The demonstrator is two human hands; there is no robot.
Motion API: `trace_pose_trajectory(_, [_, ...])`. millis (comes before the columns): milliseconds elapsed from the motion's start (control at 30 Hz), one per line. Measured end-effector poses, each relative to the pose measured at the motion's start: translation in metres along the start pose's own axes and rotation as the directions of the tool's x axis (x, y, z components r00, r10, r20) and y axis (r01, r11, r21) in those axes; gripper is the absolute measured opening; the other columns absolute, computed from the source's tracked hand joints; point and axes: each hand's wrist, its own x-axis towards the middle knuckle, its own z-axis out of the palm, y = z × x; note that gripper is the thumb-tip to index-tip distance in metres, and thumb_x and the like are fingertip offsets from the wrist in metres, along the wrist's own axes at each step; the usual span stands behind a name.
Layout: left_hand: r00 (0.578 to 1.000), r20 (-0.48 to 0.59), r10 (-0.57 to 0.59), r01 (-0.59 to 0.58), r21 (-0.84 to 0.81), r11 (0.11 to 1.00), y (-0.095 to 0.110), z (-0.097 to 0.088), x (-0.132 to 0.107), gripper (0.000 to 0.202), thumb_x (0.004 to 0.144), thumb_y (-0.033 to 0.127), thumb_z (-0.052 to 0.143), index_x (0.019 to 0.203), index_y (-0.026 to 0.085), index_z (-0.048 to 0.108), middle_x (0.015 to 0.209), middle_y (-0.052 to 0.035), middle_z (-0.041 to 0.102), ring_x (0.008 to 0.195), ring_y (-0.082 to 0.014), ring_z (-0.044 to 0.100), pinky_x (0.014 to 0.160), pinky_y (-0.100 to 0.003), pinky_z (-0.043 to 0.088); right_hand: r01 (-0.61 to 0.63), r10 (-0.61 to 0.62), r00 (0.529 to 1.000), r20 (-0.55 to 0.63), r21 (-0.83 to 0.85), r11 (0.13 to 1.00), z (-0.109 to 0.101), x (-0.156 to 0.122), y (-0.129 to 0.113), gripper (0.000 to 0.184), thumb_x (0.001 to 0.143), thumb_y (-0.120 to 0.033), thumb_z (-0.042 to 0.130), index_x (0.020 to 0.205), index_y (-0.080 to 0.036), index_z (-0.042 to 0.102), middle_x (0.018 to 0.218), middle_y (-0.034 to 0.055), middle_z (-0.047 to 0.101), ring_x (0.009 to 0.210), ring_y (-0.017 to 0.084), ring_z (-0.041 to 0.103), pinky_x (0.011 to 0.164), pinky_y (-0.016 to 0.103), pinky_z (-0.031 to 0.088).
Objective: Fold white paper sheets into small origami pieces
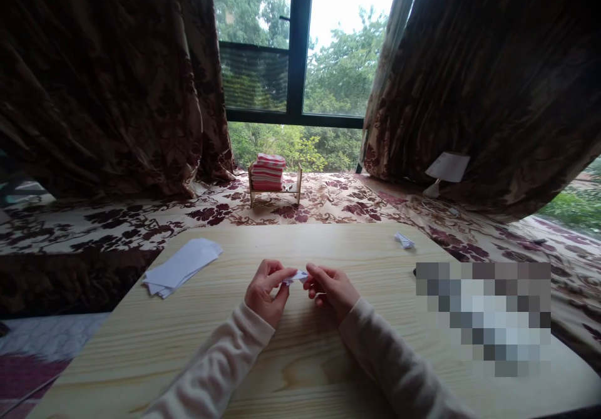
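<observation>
White folded paper [295, 277]: held above the middle of the desk [303, 362].
Left hand [267, 294]: thumb and fingers clamped on the paper's left end.
Right hand [334, 289]: fingertips at its right tip; gripping or only touching, I cannot tell.
Paper stack [183, 267]: along the left edge.
Small folded piece [404, 240]: near the far right corner.

Mid-frame, bare tabletop [328, 238] is lying open ahead of me; paper slips [184, 266] (frame left) and folded paper [404, 240] (frame right) are flanking it.
</observation>
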Motion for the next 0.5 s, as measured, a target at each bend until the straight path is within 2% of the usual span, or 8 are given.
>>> trace_pose_trajectory(133, [0.999, -0.017, 0.030, -0.030, 0.042, 0.999, 0.000, 0.000, 0.000, 0.038, 0.068, 0.003, 0.045, 0.098, 0.020, 0.061, 0.085, -0.0034, 0.047, 0.080, -0.0137, 0.050, 0.068, -0.027, 0.048, -0.027, 0.027, 0.999, 0.018, 0.015, 1.000, -0.002, 0.001, 0.001, 0.034, 0.056, -0.044, 0.068, 0.060, -0.011, 0.057, 0.053, 0.0002, 0.055, 0.042, 0.005, 0.045, 0.031, 0.013, 0.029])
trace_pose_trajectory(267, [0.990, -0.091, -0.105, 0.108, 0.028, 0.994, -0.003, 0.002, 0.000, 0.045, 0.064, 0.004, 0.046, 0.106, 0.021, 0.055, 0.091, -0.0034, 0.048, 0.076, -0.0122, 0.051, 0.058, -0.023, 0.049, -0.012, 0.012, 1.000, -0.010, 0.025, 1.000, -0.001, 0.002, 0.003, 0.031, 0.055, -0.040, 0.068, 0.059, -0.012, 0.057, 0.052, -0.0005, 0.054, 0.041, 0.004, 0.042, 0.030, 0.013, 0.027])
trace_pose_trajectory(367, [0.974, -0.126, -0.188, 0.188, -0.012, 0.982, -0.006, 0.004, 0.000, 0.038, 0.068, 0.011, 0.048, 0.104, 0.021, 0.056, 0.090, -0.0026, 0.048, 0.067, -0.0093, 0.051, 0.052, -0.020, 0.047, -0.004, 0.007, 0.999, -0.049, 0.052, 0.999, 0.000, -0.001, 0.003, 0.030, 0.055, -0.039, 0.068, 0.057, -0.012, 0.056, 0.051, -0.0016, 0.053, 0.039, 0.004, 0.039, 0.030, 0.013, 0.026])
trace_pose_trajectory(433, [0.967, -0.135, -0.215, 0.213, -0.031, 0.977, -0.008, 0.005, 0.000, 0.033, 0.071, 0.016, 0.049, 0.102, 0.021, 0.056, 0.090, -0.0025, 0.048, 0.063, -0.0078, 0.050, 0.050, -0.020, 0.047, -0.011, 0.016, 0.997, -0.072, 0.073, 0.997, -0.007, -0.003, -0.003, 0.029, 0.056, -0.038, 0.068, 0.055, -0.013, 0.054, 0.049, -0.0030, 0.050, 0.039, 0.003, 0.038, 0.031, 0.013, 0.026])
trace_pose_trajectory(500, [0.962, -0.138, -0.235, 0.231, -0.044, 0.972, -0.008, 0.006, -0.001, 0.030, 0.072, 0.020, 0.049, 0.101, 0.021, 0.057, 0.090, -0.0026, 0.047, 0.062, -0.0075, 0.049, 0.048, -0.019, 0.046, 0.006, 0.001, 0.994, -0.112, 0.067, 0.998, -0.026, -0.004, -0.018, 0.029, 0.058, -0.038, 0.067, 0.053, -0.013, 0.052, 0.047, -0.0042, 0.046, 0.040, 0.003, 0.037, 0.032, 0.013, 0.027])
